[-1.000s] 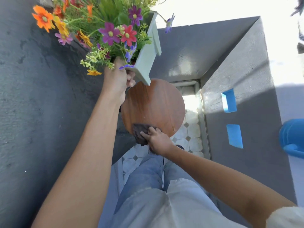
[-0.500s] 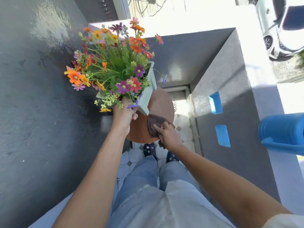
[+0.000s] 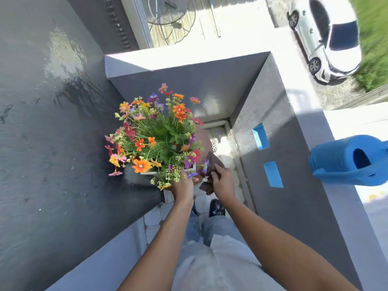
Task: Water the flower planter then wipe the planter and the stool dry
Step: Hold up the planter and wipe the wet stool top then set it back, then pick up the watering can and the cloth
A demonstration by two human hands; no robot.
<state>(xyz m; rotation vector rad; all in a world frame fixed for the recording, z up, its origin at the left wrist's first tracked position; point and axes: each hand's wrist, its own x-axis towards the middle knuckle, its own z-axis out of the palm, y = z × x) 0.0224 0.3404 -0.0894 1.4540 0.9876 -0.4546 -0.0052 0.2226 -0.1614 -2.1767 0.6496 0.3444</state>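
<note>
The left hand (image 3: pixel 183 186) grips the near end of the flower planter (image 3: pixel 168 172), fingers closed around its pale rim beneath the overhanging blooms. The flowers (image 3: pixel 156 135) (orange, red, purple and yellow on green stems) hide nearly all of the planter body; only a short strip of the pale rim shows near the hand. Whether the planter base rests on the stool cannot be told.

The stool (image 3: pixel 204 141) lies directly behind and to the right of the planter, with only a brown curved sliver of its round seat visible past the flowers.

The right hand (image 3: pixel 223 184) holds a dark brown cloth (image 3: pixel 213 162), fingers closed on it. The cloth sits just beside the right end of the planter, over the near edge of the stool seat.

A blue watering can (image 3: pixel 348 160) stands well apart on the white ledge (image 3: pixel 344 217) at the right. Two strips of blue tape (image 3: pixel 273 174) are stuck to the grey wall (image 3: pixel 279 206) between the stool and the ledge. Pale tiled floor (image 3: pixel 154 219) shows below the hands.
</note>
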